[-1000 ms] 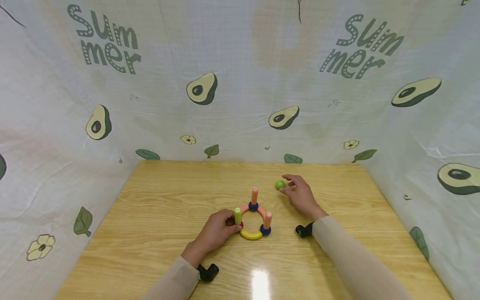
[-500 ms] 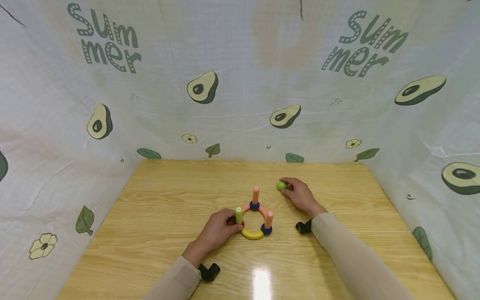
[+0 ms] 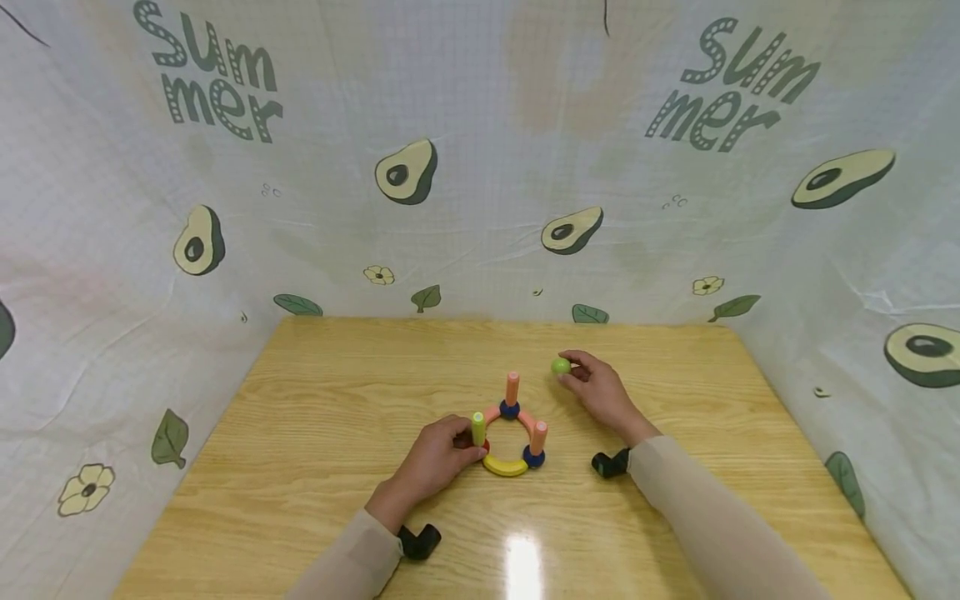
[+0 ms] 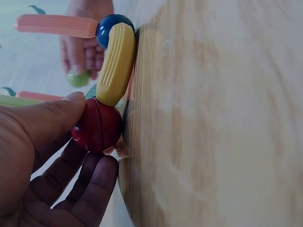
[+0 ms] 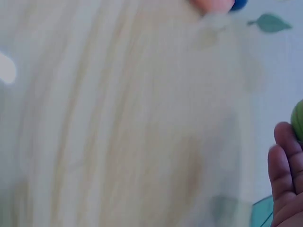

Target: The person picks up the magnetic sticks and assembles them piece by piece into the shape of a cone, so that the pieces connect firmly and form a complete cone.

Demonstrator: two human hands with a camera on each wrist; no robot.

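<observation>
My left hand (image 3: 435, 454) grips the red ball (image 4: 100, 126) at the near left corner of a ring of magnetic building rods and balls on the table. A light green rod (image 3: 478, 429) stands upright on that ball. Two more upright rods, the back pink rod (image 3: 512, 389) and the right pink rod (image 3: 538, 439), rise from dark blue balls. A curved yellow piece (image 3: 506, 467) forms the ring's front side; curved pink pieces form the rest. Beyond the ring to the right, my right hand (image 3: 600, 392) pinches a green ball (image 3: 560, 366), apart from the ring.
The wooden table (image 3: 337, 375) bears the ring near its middle. A patterned cloth (image 3: 480, 167) hangs behind and along both sides of it. Black wrist pieces, the left mount (image 3: 420, 542) and the right mount (image 3: 611, 462), stick out beside the sleeves.
My right fingers, spread beside the green ball a second ago, have come together on it, and it has moved slightly up in the view. The left hand and the ring stay put.
</observation>
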